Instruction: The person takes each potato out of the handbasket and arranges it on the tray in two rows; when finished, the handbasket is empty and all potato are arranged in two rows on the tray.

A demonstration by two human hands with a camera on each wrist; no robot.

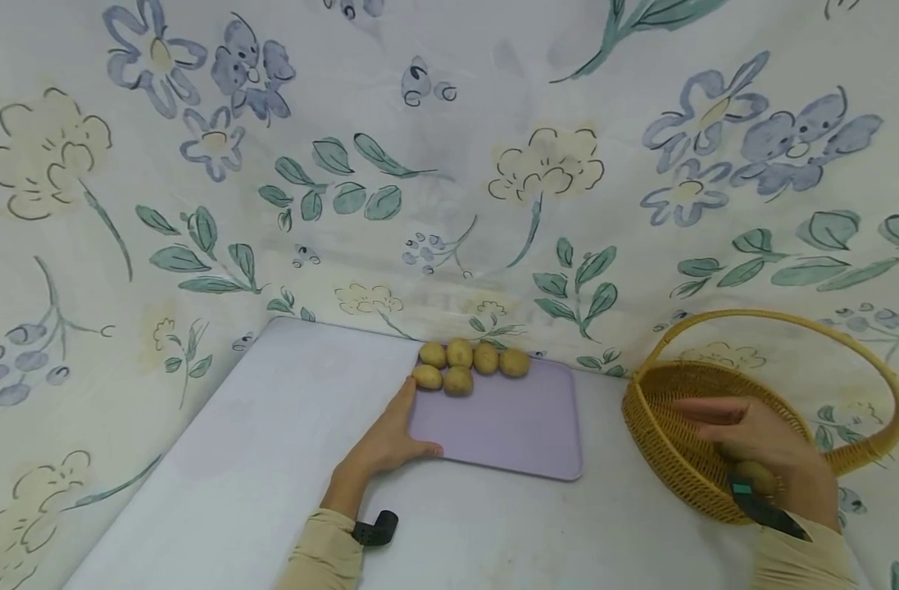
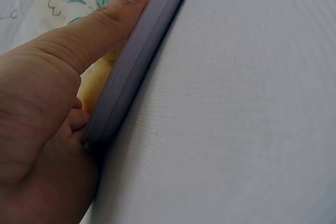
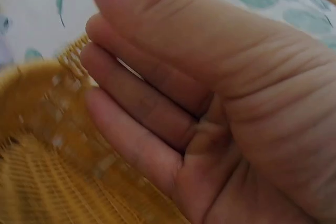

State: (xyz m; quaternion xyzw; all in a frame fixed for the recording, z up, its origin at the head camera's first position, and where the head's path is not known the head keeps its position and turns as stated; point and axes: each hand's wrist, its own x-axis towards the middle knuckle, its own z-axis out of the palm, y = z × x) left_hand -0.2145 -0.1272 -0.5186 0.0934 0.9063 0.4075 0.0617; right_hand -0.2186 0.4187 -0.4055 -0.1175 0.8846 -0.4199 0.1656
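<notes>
A lilac tray (image 1: 508,434) lies on the white table, with several potatoes (image 1: 459,381) grouped in two rows at its back left. My left hand (image 1: 386,438) holds the tray's front left corner, fingers along the left side and thumb on the front edge. In the left wrist view the thumb (image 2: 100,27) lies along the tray rim (image 2: 139,56), potatoes showing behind it. My right hand (image 1: 766,438) is inside the wicker basket (image 1: 663,442), fingers extended and palm bare in the right wrist view. Under its wrist a potato (image 1: 755,475) shows in the basket, partly hidden.
The basket's tall arched handle (image 1: 774,315) rises over its right side. Behind the table (image 1: 272,459) hangs a floral cloth (image 1: 464,98), close to the back edges of tray and basket. A black band (image 1: 375,528) sits on the left wrist.
</notes>
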